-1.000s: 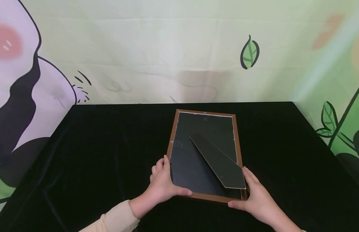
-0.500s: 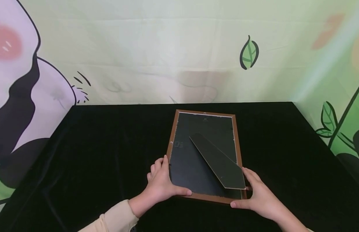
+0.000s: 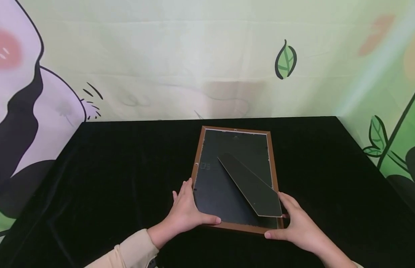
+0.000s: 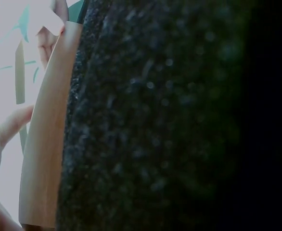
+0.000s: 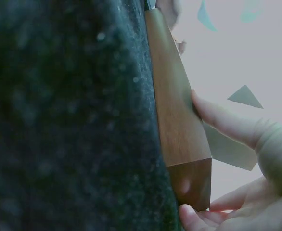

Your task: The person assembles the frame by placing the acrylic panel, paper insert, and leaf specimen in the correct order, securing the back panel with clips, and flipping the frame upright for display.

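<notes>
A brown wooden picture frame [image 3: 274,163] lies back side up on the black tabletop, showing its dark backing board. Its easel stand [image 3: 251,188] slants across the backing and overlaps the right edge. At the near left corner my left hand [image 3: 184,216] holds the frame, fingers along the left side and thumb on the near edge. My right hand [image 3: 299,227] grips the near right corner, thumb on the near edge and fingers at the right side. Seen from the right wrist, the frame's wooden edge [image 5: 179,115] sits between thumb and fingers. The frame's front is hidden.
Black cloth [image 3: 110,178] covers the table on all sides of the frame. Behind it hangs a pale green backdrop [image 3: 180,56] with a cartoon panda and leaves, continuing along the right side.
The frame stays where it is on the table. A left-hand finger has spread outward a little, and the right hand has shifted slightly at its corner. The head view has moved slightly.
</notes>
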Demonstrator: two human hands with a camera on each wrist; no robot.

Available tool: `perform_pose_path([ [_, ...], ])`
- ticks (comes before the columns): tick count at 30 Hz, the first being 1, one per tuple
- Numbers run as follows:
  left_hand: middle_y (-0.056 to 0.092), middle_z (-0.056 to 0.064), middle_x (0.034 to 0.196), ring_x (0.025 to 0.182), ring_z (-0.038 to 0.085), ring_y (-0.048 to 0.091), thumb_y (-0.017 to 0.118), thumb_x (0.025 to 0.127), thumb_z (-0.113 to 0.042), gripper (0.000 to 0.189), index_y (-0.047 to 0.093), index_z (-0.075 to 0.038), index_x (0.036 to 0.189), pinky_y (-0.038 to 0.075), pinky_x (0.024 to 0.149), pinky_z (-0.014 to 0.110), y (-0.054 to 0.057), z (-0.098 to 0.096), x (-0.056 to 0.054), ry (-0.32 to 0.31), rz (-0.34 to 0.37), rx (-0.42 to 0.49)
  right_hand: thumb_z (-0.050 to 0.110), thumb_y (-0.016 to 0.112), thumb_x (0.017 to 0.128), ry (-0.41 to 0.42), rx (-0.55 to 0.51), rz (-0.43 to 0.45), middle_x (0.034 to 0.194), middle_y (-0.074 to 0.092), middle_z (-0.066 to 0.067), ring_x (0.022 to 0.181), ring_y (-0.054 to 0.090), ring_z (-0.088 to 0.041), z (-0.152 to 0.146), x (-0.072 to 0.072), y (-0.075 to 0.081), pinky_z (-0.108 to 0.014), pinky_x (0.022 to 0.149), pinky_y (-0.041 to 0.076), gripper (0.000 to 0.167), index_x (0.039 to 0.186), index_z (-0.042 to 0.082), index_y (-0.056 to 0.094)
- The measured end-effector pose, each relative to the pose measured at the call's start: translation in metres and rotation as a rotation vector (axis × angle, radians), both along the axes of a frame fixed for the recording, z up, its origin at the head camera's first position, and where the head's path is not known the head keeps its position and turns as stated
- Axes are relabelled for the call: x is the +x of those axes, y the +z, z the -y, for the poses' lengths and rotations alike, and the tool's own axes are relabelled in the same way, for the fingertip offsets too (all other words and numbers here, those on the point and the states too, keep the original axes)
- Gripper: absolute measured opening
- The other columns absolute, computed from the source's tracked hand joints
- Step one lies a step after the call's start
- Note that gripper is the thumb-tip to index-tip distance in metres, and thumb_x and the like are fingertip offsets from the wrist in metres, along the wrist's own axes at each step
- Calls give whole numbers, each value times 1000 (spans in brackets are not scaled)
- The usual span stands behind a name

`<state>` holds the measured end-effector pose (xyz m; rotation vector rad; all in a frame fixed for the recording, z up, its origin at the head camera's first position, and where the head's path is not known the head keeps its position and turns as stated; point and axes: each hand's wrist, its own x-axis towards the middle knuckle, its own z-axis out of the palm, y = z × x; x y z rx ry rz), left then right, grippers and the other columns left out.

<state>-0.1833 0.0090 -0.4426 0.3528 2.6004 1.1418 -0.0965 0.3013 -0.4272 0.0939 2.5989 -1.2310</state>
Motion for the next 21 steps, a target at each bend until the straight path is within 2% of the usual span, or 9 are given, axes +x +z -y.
perform_pose_path([
  [12, 22, 28, 152, 142, 47, 14, 91, 55, -44, 129, 17, 4, 148, 2, 111, 67, 1, -2, -1, 26, 11, 10, 36, 91, 62, -11, 2, -36, 146, 30, -21, 116, 48, -33, 1, -1, 2, -41, 90, 49, 110, 147, -3, 31],
  [21, 25, 27, 149, 139, 45, 24, 92, 54, -41, 128, 17, 3, 148, 3, 112, 66, 0, -7, 3, 78, 14, 12, 38, 91, 61, -15, 12, -41, 145, 32, -20, 115, 49, -32, 0, 0, 0, -39, 89, 49, 111, 146, -3, 33],
])
